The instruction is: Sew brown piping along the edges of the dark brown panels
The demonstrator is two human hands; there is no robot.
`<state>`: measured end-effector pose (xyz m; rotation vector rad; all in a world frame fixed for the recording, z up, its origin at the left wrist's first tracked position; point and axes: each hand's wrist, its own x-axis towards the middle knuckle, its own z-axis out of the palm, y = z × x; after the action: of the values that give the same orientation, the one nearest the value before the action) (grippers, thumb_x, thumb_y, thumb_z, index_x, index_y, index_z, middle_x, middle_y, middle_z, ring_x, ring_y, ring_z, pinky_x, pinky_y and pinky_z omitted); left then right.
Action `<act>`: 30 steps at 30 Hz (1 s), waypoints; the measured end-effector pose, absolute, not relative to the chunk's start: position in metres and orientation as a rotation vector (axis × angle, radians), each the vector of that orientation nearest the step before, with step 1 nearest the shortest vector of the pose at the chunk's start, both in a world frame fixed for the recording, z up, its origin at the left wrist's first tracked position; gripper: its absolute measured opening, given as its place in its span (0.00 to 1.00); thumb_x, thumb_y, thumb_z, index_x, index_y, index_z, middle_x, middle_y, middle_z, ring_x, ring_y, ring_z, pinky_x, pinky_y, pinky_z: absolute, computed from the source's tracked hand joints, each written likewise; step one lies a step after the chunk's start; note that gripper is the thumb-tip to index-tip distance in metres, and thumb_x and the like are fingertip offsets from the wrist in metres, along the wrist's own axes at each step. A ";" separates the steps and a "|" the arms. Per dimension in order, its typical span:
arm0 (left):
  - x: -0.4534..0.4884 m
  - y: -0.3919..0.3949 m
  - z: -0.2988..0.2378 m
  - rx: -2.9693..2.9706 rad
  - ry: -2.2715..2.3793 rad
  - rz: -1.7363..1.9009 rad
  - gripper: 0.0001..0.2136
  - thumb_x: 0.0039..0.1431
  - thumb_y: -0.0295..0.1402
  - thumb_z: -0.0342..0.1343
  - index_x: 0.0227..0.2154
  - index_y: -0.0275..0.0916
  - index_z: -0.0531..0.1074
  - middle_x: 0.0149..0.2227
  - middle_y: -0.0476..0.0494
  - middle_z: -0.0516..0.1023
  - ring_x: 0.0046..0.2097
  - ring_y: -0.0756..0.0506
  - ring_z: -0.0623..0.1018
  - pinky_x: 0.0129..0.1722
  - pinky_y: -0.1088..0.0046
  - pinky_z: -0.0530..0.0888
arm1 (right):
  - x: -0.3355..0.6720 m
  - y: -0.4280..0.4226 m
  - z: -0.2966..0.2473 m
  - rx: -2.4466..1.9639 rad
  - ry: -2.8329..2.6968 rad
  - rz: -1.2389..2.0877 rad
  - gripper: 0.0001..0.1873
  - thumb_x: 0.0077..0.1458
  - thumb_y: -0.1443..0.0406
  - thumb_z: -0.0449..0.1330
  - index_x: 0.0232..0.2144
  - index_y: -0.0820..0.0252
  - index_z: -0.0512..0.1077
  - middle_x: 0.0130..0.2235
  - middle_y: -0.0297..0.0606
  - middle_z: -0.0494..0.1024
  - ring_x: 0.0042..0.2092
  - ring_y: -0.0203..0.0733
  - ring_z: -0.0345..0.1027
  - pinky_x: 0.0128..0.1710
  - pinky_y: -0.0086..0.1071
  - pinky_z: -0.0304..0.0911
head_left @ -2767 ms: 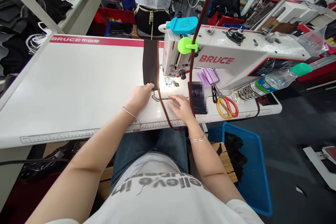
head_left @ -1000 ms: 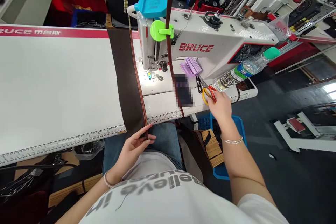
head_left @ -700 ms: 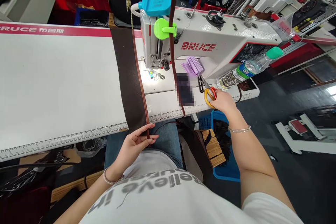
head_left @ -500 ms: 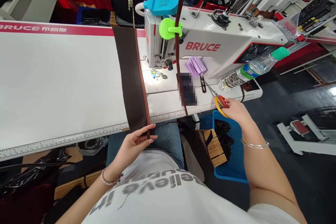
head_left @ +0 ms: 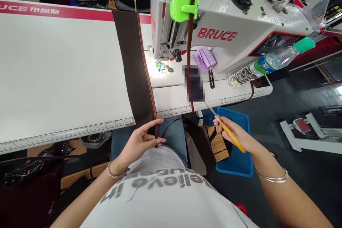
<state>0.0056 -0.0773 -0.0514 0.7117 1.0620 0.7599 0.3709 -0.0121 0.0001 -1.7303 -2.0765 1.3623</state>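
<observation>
Dark brown strip [head_left: 135,67], one, laid lengthwise on white table [head_left: 66,71], left of the needle area; near end hangs over the front edge by the person's lap. Reddish-brown edging [head_left: 148,74] runs down its right side. Left hand [head_left: 143,137]: half open, fingers loosely curled, index finger stretched across the edging, thumb below, light hold at the strip's near end. Right hand [head_left: 235,131]: fingers closed around scissors [head_left: 233,137], one pair, yellow handle on top, blades toward table edge; can't tell if blades are apart. Counts: one sewing machine [head_left: 213,37], one bottle [head_left: 267,64] with green cap, one small black snips [head_left: 211,79], one stack of purple papers [head_left: 204,58], one blue basket [head_left: 247,142] below. Left forearm enters from lower left, hand turned sideways. Right forearm enters from lower right, slanting up-left, hand just off the table, above basket.
</observation>
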 end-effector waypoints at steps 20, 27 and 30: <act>0.007 -0.083 -0.056 0.688 1.007 0.851 0.35 0.54 0.34 0.64 0.64 0.37 0.58 0.29 0.43 0.83 0.37 0.46 0.83 0.42 0.73 0.78 | 0.267 0.037 0.009 -1.378 -2.777 1.896 0.21 0.47 0.50 0.65 0.25 0.57 0.62 0.25 0.27 0.59 0.26 0.34 0.51 0.27 0.29 0.47; 0.009 -0.084 -0.057 0.696 1.023 0.851 0.34 0.55 0.34 0.63 0.63 0.38 0.58 0.27 0.45 0.82 0.38 0.45 0.83 0.41 0.74 0.77 | 0.258 0.044 0.006 -1.281 -2.872 1.845 0.24 0.46 0.47 0.65 0.25 0.57 0.59 0.26 0.28 0.59 0.26 0.34 0.51 0.28 0.29 0.48; 0.009 -0.083 -0.057 0.698 1.025 0.852 0.33 0.55 0.32 0.63 0.63 0.38 0.58 0.27 0.45 0.82 0.38 0.45 0.83 0.42 0.73 0.77 | 0.256 0.046 0.005 -1.263 -2.888 1.851 0.25 0.46 0.47 0.66 0.24 0.57 0.58 0.26 0.27 0.59 0.26 0.34 0.51 0.28 0.29 0.48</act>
<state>0.0095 -0.0834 -0.0570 0.6975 1.0252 0.8516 0.2561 0.0459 0.0046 -1.2628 -2.8878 1.8511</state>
